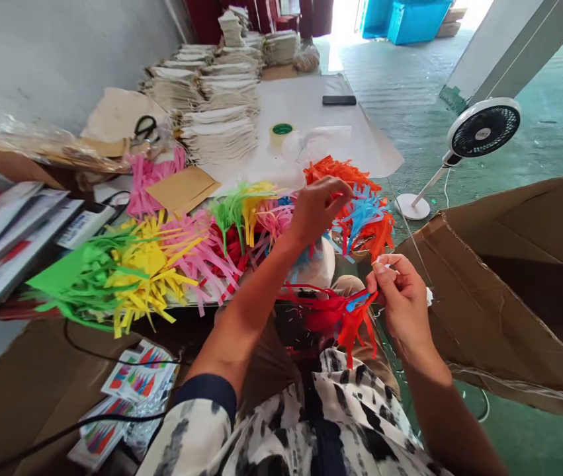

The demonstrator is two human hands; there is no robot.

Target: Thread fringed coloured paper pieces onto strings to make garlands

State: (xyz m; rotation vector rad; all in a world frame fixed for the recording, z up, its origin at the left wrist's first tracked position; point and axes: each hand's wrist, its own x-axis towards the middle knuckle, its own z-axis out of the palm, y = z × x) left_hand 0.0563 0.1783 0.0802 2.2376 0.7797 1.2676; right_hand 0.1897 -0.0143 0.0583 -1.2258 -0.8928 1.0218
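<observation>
Head view, sole view.

Item: left hand (317, 208), raised over the middle of a fringed row at the near edge of the surface (305, 92). Fingers bent, thumb near forefinger; grasp on anything: cannot tell. Just behind, orange fringe (338, 170).

Item: right hand (404, 297), lower and farther right, off the near edge of the surface. Thumb and fingers pinched together on the ends of orange strips (383, 235); small white bit at the thumb, nature unclear.

Item: red-orange bundle (358, 330), with a little blue, hanging over the lap just beside the right hand; link to the pinch unclear.

Item: blue fringe (363, 211), amid the orange, between the two hands.

Item: toward the left end of the row, overlapping: pink fringe (204, 254), yellow fringe (149, 281), green fringe (83, 271).

Item: farther back, tape roll (281, 134), dark flat object (339, 100), stacked pale bundles (221, 135), scissors (145, 129), brown envelope (182, 190).

Item: at right, standing fan (482, 132) and open cardboard box (494, 297).

Step in hand, by judgement: arranging or fastening fringe by its ends, partway through. Next move, by judgement: a steady right-hand pinch, a left-hand reach to the same ends, loose strips clear of tangling.
</observation>
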